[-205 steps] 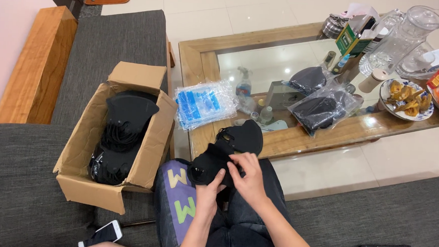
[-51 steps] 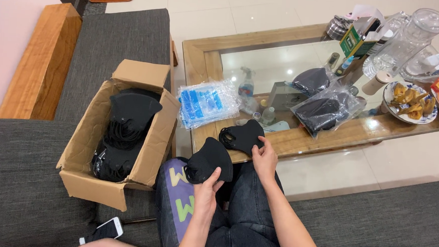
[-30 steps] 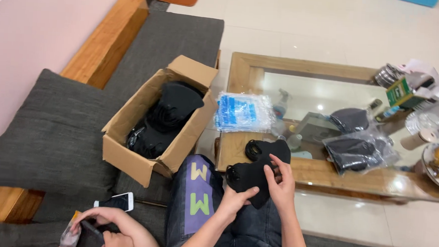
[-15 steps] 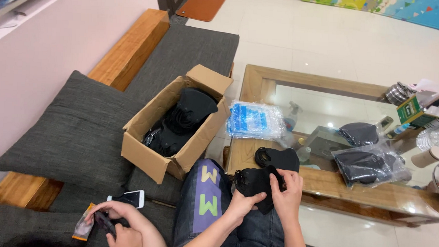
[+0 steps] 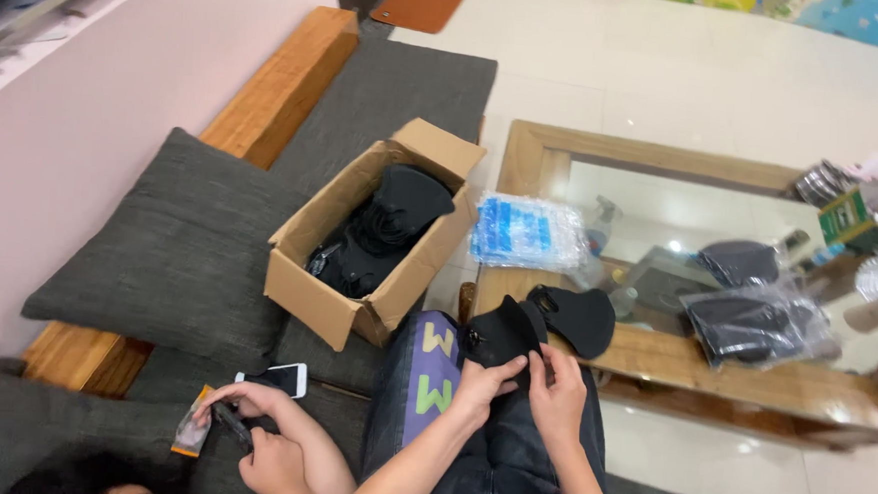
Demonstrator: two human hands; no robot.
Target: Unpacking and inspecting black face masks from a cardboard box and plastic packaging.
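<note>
You held a black fabric mask [image 5: 503, 333] low over your lap, close to your body, where both hands could work on it without reaching. Your left hand [image 5: 480, 387] was closed on its lower edge from underneath, pinching the cloth and keeping it spread, while your right hand [image 5: 558, 392] had its fingertips [image 5: 541, 355] pressed to the mask's right side, gripping it there, seemingly to hold the piece taut between the two hands. A second black mask [image 5: 573, 317] lay just beside the first, resting on the near wooden edge of the worktop [image 5: 693, 359], within easy reach of your right hand. The open cardboard box [image 5: 371, 235] sat on the grey sofa [image 5: 387, 94] to your left, its flaps up and more black masks piled inside, near enough that you could have drawn from it without standing. A clear packet of blue items [image 5: 528, 232] rested on the worktop's near left corner, and a clear bag of dark pieces [image 5: 755, 329] lay farther right on the worktop. At the lower left another person's hands [image 5: 254, 433] held a small packet, apart from yours, beside a white phone [image 5: 274, 379] on the sofa.
</note>
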